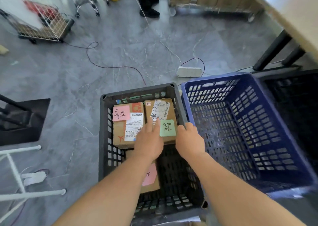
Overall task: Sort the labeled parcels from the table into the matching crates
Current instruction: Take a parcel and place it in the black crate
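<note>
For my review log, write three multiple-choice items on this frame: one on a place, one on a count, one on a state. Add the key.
1. Where does the cardboard parcel with the green sticky note lie?
A. on the floor
B. in the dark grey plastic crate
C. in a wire cart

2. How many cardboard parcels show in that crate?
A. one
B. three
C. five

3. What is the right hand doing?
A. gripping the crate's rim
B. hanging idle
C. lifting a parcel

Key: B, the dark slotted walls surround it. B, a pink-noted parcel lies beside it and another lies nearer the person. A, its fingers curl over the rim.
</note>
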The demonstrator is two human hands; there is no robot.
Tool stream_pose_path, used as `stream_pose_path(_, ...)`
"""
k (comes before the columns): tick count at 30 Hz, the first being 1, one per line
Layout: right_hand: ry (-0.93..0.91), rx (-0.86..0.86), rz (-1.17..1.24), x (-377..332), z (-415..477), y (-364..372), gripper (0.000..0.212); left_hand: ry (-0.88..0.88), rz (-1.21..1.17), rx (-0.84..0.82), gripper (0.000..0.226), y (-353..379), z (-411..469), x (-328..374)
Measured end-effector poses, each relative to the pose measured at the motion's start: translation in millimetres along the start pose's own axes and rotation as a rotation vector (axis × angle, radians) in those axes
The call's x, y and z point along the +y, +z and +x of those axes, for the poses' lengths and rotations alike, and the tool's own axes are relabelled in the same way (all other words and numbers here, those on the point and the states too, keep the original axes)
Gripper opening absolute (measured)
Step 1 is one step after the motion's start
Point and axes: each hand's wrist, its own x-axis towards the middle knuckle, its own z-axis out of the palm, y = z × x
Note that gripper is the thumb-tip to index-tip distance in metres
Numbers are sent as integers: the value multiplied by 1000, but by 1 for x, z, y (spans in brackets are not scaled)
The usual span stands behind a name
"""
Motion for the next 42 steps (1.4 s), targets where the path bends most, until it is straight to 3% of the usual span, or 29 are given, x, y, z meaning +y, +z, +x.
stream_pose_path(8, -82, 140, 10, 32, -74, -107, 28, 60, 28, 227, 72, -69, -72, 85)
stream_pose_path(13, -73, 275, 0, 57, -118, -149, 26, 156, 112, 273, 70, -102, -97, 132)
stream_pose_path(19, 49, 413, -45, 73, -166, -185, 33, 337, 199, 301, 70, -134, -125, 164)
stream_pose_path(29, 307, 492, -178, 86, -258, -197, 42, 660, 247, 284, 69, -128, -169, 194)
stream_pose_path(42, 718, 553, -175, 170, -423, -193, 47, 1127, 302, 240, 67, -78, -269, 322)
